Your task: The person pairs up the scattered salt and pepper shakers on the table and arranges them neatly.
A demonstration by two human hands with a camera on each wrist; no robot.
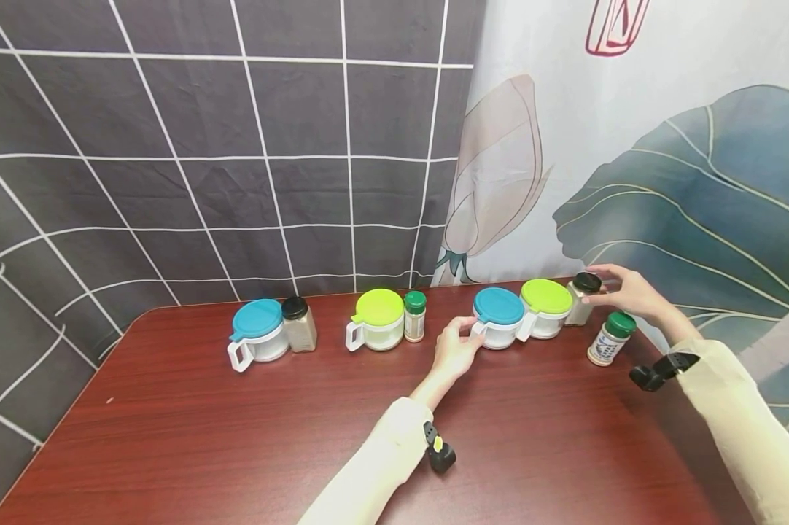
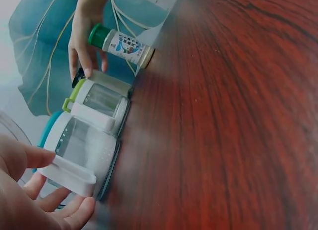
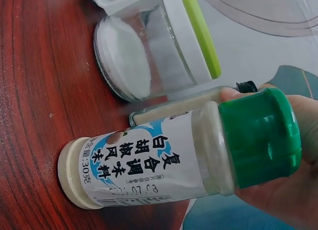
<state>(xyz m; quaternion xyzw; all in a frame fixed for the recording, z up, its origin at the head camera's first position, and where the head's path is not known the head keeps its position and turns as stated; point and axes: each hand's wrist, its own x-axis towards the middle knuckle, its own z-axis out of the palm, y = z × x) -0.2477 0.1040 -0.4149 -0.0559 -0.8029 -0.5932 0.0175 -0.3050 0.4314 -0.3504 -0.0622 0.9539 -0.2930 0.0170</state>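
My left hand (image 1: 455, 353) pinches the white handle of a blue-lidded seasoning jar (image 1: 498, 318); in the left wrist view the thumb lies on one side of the handle (image 2: 74, 175) and fingers on the other. Against that jar stands a lime-lidded seasoning jar (image 1: 545, 309), with white powder inside in the right wrist view. Right beside it, my right hand (image 1: 631, 293) holds a black-capped spice jar (image 1: 580, 300) between thumb and fingers near its cap. A green-capped shaker bottle (image 1: 611, 338) with a printed label stands just in front, partly hiding the right hand in the right wrist view.
Farther left on the red-brown wooden table (image 1: 237, 437) stand another blue-lidded jar (image 1: 259, 329) beside a black-capped jar (image 1: 300, 325), then another lime-lidded jar (image 1: 378, 319) beside a small green-capped bottle (image 1: 415, 316). A grey gridded curtain (image 1: 204, 146) and a flowered one hang behind.
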